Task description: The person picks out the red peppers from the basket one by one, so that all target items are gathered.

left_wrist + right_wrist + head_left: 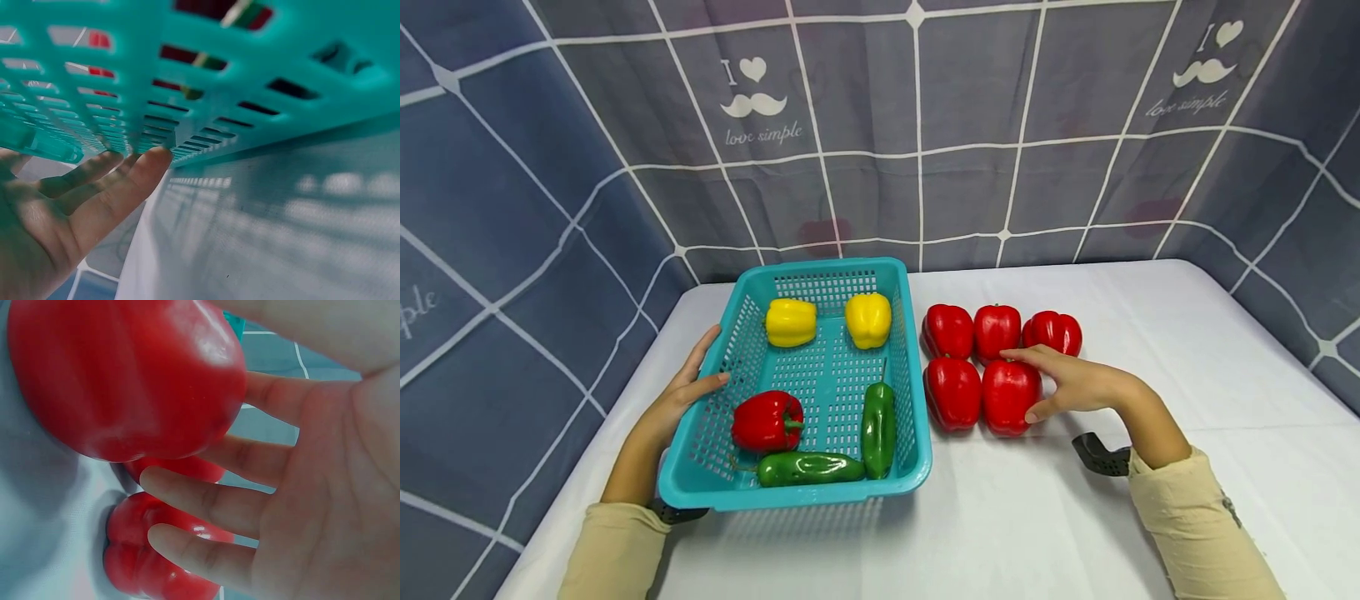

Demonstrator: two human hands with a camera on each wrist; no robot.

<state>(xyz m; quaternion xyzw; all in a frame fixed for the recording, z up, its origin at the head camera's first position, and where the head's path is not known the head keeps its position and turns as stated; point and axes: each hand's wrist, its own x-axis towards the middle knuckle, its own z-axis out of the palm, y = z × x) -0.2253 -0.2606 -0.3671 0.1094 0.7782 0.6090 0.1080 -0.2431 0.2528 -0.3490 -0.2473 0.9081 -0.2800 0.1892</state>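
A teal plastic basket (790, 499) stands at the left, its left rim held by my left hand (670, 408). The thumb lies over the rim, while the fingers (128, 194) extend along the outer wall. Inside the basket are two yellow bell peppers (792, 323), a red bell pepper (763, 422) and two long green chili peppers (808, 469). My right hand (1078, 382) spans the nearest right-hand red bell pepper (1006, 402) of a group on the table. Its fingers (206, 503) are spread and fairly straight; some fingertips are hidden behind that pepper.
Several other red bell peppers (953, 394) sit close together just right of the basket. A white cloth (1000, 517) covers the table. Dark grey checked fabric (970, 92) hangs behind and at both sides.
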